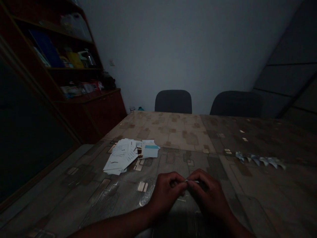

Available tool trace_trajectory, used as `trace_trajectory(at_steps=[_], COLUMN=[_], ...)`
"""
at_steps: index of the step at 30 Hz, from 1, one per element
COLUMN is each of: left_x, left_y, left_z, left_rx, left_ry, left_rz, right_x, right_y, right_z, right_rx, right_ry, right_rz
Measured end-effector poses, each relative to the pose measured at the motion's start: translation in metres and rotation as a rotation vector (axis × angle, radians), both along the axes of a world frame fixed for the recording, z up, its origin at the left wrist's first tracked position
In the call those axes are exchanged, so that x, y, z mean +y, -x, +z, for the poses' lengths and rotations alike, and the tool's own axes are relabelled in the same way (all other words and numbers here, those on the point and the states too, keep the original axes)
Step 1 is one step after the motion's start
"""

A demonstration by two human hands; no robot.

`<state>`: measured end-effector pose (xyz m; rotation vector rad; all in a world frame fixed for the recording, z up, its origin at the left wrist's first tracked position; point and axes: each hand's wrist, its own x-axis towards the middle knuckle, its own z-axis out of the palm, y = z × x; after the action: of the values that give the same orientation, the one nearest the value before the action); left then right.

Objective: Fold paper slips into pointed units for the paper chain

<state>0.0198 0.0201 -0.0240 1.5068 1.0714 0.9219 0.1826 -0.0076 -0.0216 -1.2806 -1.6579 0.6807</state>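
Thin pale piece: a small, whitish sliver, probably paper, sits between the fingertips at the near middle, above the table with its brown and beige patterned cover; its full shape is hidden by the fingers.
Risk at the pinch: the piece could slip, crease askew or tear if the two hands pull unevenly, since so little of it shows outside the fingers; dim light makes misalignment easier to miss.
Risk on the table: a sleeve-free forearm sweeping left could disturb the loose white printed papers; a wide move right might knock the row of small, pale, pointed folded pieces.
Left hand pose: the left hand reaches in from the near left, wrist low, fingers curled.
Right hand pose: the right hand angles in from the near right, knuckles raised, mirroring the other.
Fingers: thumb and index of each hand are closed to a pinch on the piece, tips almost meeting.
Far left: a pale card with a blue-green stripe lies at the papers' right side.
Far edge: two dark, rounded chair backs stand beyond the table.
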Motion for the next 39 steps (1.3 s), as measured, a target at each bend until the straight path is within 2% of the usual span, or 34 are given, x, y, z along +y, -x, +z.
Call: trace_trajectory(at_steps=[3,10,15,19,24,30,34,39], left_x=[0.001,0.002,0.011,0.015,0.012,0.01,0.011,0.01], left_y=[0.0,0.003,0.008,0.009,0.006,0.002,0.001,0.0], left_z=[0.0,0.004,0.004,0.01,0.018,0.013,0.01,0.015], left_rx=[-0.02,0.063,0.079,0.082,-0.01,-0.218,-0.304,-0.248], left_ry=[0.039,-0.107,-0.141,-0.13,-0.022,0.167,0.263,0.251], left_rz=[-0.015,0.005,-0.098,-0.154,-0.07,-0.028,-0.044,-0.035], right_x=[0.001,0.0,-0.002,-0.002,-0.002,-0.004,-0.004,-0.002], right_y=[-0.002,-0.001,-0.001,0.0,0.001,0.006,0.007,0.002], right_z=[0.0,-0.005,-0.005,-0.004,-0.004,-0.012,-0.012,-0.008], right_rx=[0.036,0.08,0.056,0.069,0.276,0.488,0.459,0.342], right_ry=[0.057,0.096,0.123,0.155,0.195,0.267,0.304,0.308], right_rz=[-0.007,-0.047,-0.072,-0.091,-0.172,-0.074,-0.021,-0.024])
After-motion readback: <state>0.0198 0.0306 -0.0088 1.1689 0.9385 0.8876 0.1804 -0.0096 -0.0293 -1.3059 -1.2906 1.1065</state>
